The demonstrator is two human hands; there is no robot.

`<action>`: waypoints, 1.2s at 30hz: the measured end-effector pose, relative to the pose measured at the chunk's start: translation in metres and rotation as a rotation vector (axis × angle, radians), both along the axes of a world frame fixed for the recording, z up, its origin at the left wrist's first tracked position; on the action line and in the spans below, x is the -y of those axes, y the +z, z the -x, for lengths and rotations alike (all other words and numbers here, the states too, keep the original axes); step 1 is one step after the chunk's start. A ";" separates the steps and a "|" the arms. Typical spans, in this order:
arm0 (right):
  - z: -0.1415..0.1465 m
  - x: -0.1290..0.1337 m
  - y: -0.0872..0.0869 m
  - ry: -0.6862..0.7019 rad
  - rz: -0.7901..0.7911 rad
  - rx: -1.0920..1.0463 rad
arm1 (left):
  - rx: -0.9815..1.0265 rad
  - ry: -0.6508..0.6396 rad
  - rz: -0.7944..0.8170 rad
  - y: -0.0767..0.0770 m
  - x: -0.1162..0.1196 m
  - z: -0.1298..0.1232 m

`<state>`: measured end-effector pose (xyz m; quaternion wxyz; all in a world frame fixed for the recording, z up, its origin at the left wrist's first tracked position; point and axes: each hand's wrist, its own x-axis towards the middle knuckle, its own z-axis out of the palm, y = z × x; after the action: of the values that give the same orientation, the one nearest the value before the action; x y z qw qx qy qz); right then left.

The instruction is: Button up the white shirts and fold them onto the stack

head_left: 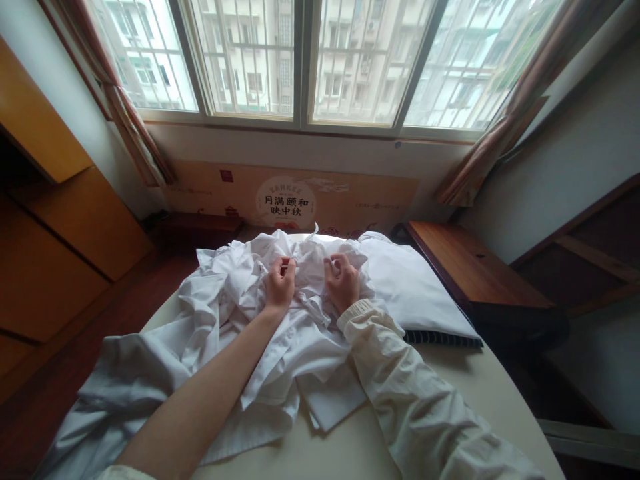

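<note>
A crumpled heap of white cloth, seemingly a white shirt [220, 293], spreads over the round table [500, 407] and hangs off its left side. My left hand [281, 285] is closed in a pinch on the cloth near the heap's far middle. A short way to its right, my right hand [343, 281] grips the same fabric with curled fingers. Between the two hands the cloth is bunched and raised, with a thin white tip standing up behind. Just right of my right hand lies a folded white garment [415, 283], flat, on top of a dark striped cloth [443, 339].
A wooden desk [480, 267] stands beyond the table's right side. Orange-brown cabinets [55, 233] line the left. Ahead are a low printed panel [200, 193] against the wall, a barred window [350, 67] and tied-back curtains [120, 113].
</note>
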<state>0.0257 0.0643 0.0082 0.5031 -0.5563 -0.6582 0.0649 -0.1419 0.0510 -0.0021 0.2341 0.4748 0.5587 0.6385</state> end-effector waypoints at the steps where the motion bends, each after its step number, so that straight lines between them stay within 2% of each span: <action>1: -0.001 -0.001 0.001 -0.008 -0.063 -0.035 | -0.018 -0.026 -0.005 -0.001 -0.001 0.000; 3: -0.004 -0.002 0.003 0.010 -0.214 -0.082 | -0.021 -0.046 -0.007 -0.004 -0.003 0.000; 5: -0.004 0.000 0.005 0.086 -0.338 -0.083 | -0.010 -0.040 -0.004 -0.007 -0.004 0.001; 7: -0.002 0.003 0.006 0.197 -0.383 -0.037 | 0.001 -0.042 -0.011 -0.008 -0.005 0.002; 10: 0.003 0.006 0.004 0.291 -0.332 0.049 | 0.015 -0.060 -0.041 -0.008 -0.005 0.002; 15: 0.005 0.004 -0.001 0.264 -0.215 0.123 | 0.062 -0.137 -0.040 -0.006 -0.004 -0.001; 20: 0.005 0.002 -0.002 0.307 -0.198 0.235 | 0.124 -0.245 -0.024 -0.006 -0.004 -0.002; 25: 0.006 0.002 -0.003 0.275 -0.196 0.208 | 0.114 -0.256 -0.025 -0.005 -0.003 -0.001; 31: 0.004 0.003 -0.001 0.340 -0.181 0.145 | 0.072 -0.272 -0.036 -0.007 -0.003 -0.002; 36: 0.003 -0.001 -0.004 0.281 -0.197 0.126 | 0.054 -0.317 -0.036 -0.008 -0.003 -0.004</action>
<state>0.0222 0.0652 0.0045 0.4988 -0.4098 -0.7629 0.0351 -0.1384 0.0536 -0.0100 0.3384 0.5438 0.4585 0.6160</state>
